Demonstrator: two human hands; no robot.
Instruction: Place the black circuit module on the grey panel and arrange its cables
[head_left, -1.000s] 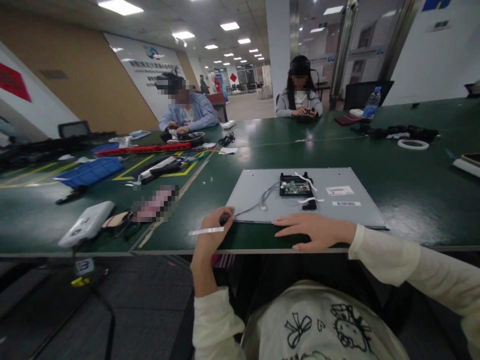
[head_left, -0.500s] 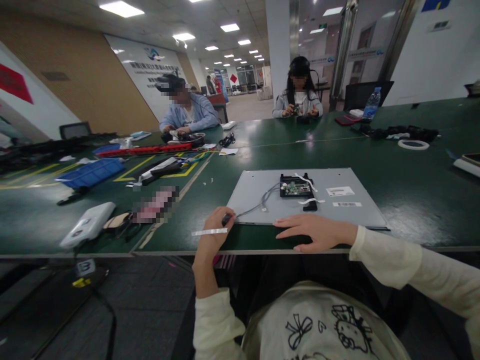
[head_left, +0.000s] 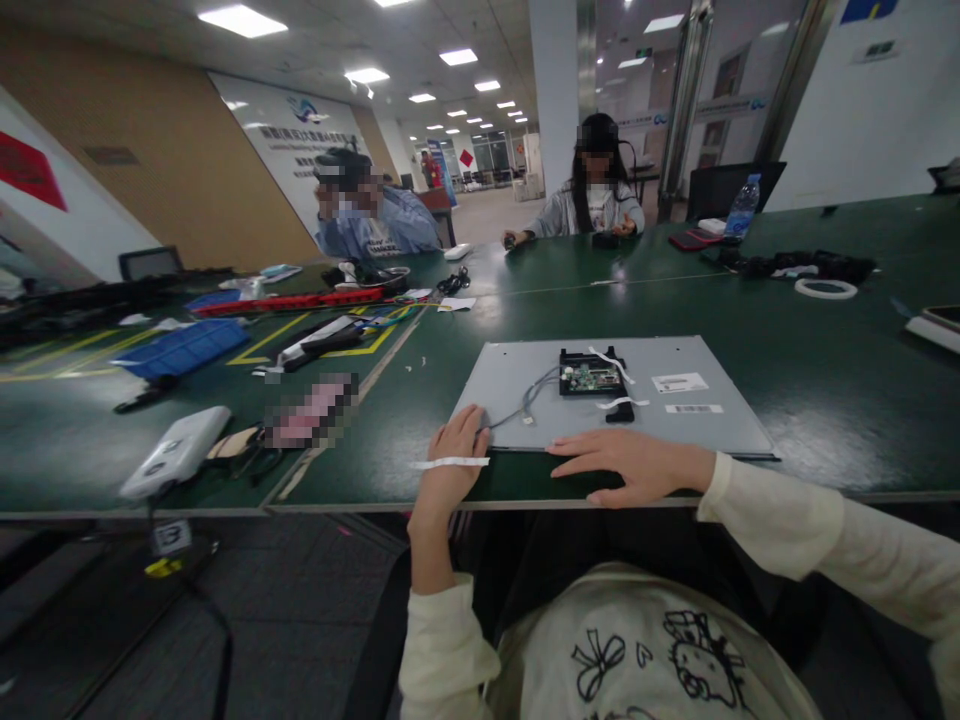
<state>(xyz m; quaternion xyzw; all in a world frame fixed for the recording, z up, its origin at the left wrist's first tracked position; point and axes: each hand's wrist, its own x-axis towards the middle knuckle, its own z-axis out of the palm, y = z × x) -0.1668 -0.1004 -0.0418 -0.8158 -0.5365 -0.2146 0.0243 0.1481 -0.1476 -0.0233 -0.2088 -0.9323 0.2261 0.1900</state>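
Note:
A flat grey panel (head_left: 517,375) lies on the green table in front of me. Near its middle sits a black bracket with a green circuit board (head_left: 592,377), crossed by white strips. A grey cable (head_left: 531,397) runs from the board to my left hand (head_left: 454,445), which is at the panel's near left corner. Those fingers are close together and bent over the cable's end, which they hide. A white strip lies across the back of that hand. My right hand (head_left: 626,465) rests palm down on the panel's near edge, fingers spread, holding nothing.
To the left are a white device (head_left: 176,450), a pink item (head_left: 311,412) and a blue tray (head_left: 184,347). A white ring (head_left: 825,289) and black items lie at the right, beyond them a bottle (head_left: 742,208). Two people sit across the table.
My left hand has moved right and turned over the panel's corner, covering the dark cable end. My right hand has stayed put. Both people across the table have moved their arms.

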